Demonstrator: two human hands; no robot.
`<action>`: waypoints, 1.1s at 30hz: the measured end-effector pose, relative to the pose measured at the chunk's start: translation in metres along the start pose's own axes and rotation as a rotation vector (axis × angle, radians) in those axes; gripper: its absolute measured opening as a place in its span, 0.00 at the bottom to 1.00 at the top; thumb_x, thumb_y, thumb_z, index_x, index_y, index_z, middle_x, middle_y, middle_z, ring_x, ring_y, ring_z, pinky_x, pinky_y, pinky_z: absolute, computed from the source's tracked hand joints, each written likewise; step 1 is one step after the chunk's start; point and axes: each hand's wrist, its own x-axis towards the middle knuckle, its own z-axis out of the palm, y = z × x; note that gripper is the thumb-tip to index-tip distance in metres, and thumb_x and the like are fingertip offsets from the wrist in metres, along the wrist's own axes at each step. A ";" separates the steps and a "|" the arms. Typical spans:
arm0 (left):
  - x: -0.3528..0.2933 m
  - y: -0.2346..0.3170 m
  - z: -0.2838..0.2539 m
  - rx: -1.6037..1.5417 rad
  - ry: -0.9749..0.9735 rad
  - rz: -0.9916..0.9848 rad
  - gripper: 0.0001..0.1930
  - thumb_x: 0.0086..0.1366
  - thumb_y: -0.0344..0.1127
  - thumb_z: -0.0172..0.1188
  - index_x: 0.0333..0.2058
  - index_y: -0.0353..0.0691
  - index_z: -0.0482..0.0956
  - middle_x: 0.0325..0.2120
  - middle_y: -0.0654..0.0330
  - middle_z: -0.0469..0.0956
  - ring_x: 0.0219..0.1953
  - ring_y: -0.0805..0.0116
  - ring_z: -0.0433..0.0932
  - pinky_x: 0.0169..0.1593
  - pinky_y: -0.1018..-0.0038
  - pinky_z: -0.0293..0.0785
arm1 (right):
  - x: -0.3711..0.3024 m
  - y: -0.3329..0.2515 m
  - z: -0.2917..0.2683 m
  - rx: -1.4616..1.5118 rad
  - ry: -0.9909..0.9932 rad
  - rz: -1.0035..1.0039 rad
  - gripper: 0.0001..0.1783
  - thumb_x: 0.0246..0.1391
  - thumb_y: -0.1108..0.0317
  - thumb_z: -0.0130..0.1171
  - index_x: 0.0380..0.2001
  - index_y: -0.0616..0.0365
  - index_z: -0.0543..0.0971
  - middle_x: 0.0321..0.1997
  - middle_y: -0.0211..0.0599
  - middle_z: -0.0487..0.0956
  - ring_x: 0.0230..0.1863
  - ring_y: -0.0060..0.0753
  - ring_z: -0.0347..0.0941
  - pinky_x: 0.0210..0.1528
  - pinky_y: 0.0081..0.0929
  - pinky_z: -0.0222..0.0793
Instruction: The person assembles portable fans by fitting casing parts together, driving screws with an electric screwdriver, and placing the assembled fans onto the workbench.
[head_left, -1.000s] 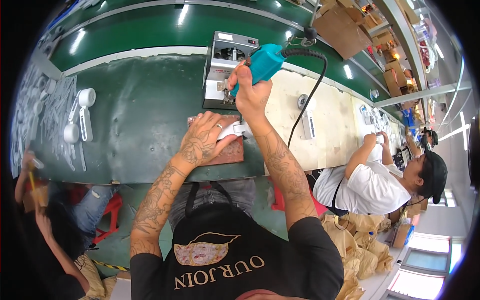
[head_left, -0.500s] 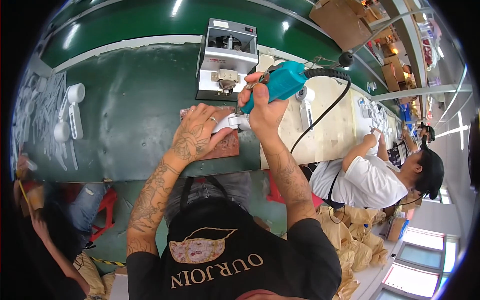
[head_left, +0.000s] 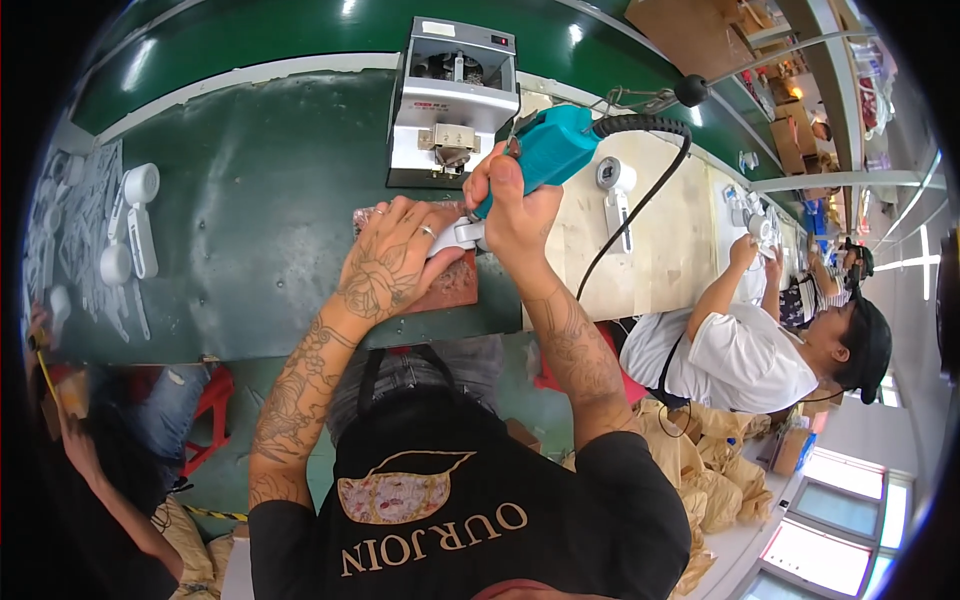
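My left hand (head_left: 395, 255) is closed over a white plastic part with a hinged-looking end (head_left: 458, 238), holding it down on a reddish-brown pad (head_left: 445, 288). In my right hand (head_left: 518, 212) is a teal electric screwdriver (head_left: 555, 150), gripped round its body and slanting down to the left. Its lower end is at the part's hinged end, beside my left thumb. My fingers hide the bit, so contact with a screw cannot be seen. Just beyond my hands stands a grey screw feeder (head_left: 455, 105).
White shower-head-like pieces (head_left: 140, 220) and a heap of pale strips (head_left: 85, 230) lie at the left. Another white piece (head_left: 616, 200) lies on the right-hand board. The screwdriver's black cable (head_left: 650, 220) loops nearby. A co-worker in white (head_left: 735, 345) sits at right, another person at left.
My right hand and the screwdriver have shifted a little left, closer to my left hand, which stays on the white part. The right-hand co-worker's hands have moved with a white piece.
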 end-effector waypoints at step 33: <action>-0.001 0.003 -0.003 -0.090 0.039 0.007 0.22 0.67 0.43 0.59 0.57 0.43 0.78 0.48 0.61 0.79 0.50 0.59 0.73 0.59 0.59 0.68 | -0.015 -0.046 0.001 0.179 0.019 -0.031 0.19 0.67 0.60 0.62 0.46 0.68 0.76 0.25 0.32 0.76 0.26 0.24 0.73 0.31 0.24 0.70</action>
